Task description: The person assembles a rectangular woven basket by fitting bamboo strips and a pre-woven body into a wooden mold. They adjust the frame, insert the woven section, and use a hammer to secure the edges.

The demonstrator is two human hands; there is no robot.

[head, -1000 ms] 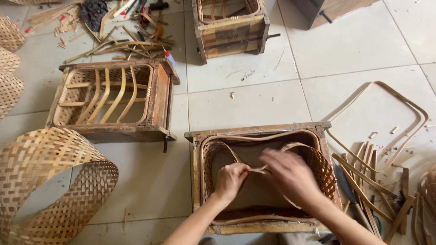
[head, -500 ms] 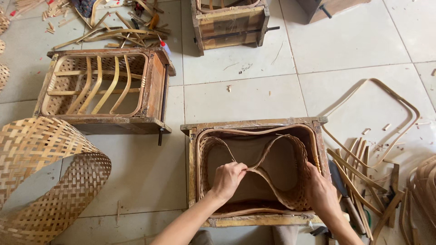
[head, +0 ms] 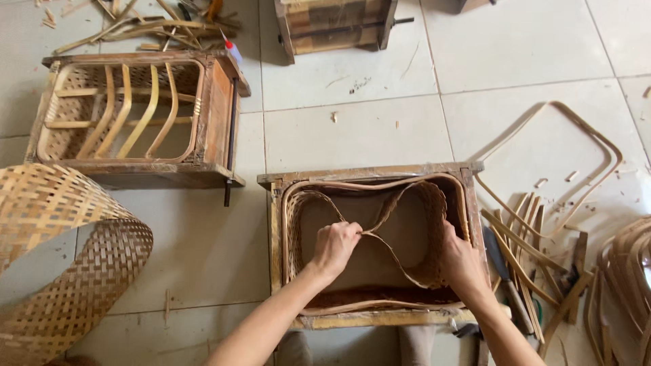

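Pale floor tiles (head: pixel 380 129) fill the view from above, strewn with bamboo work. At centre stands an open wooden box frame (head: pixel 369 175), the landmark for all else. Well to its left lies a big woven bamboo band (head: pixel 81 271), curled in a loop. Up and left of the frame, just beside its corner, sits a second wooden frame (head: pixel 217 108) with curved bamboo ribs inside. Beyond the central frame stands a third wooden box (head: pixel 336 24), partly cut off. To the right of the frame lie bent bamboo strips (head: pixel 576 129) and a bundle of loose splints (head: pixel 525 237). Inside the frame a woven bamboo mat (head: pixel 413 224) lines the walls, its near edge folded inward. The left hand (head: pixel 336 245), over the frame's middle, has its grip clamped on that folded edge. The right hand (head: pixel 461 261) presses against the mat at the frame's right wall, fingers curled on the weave.
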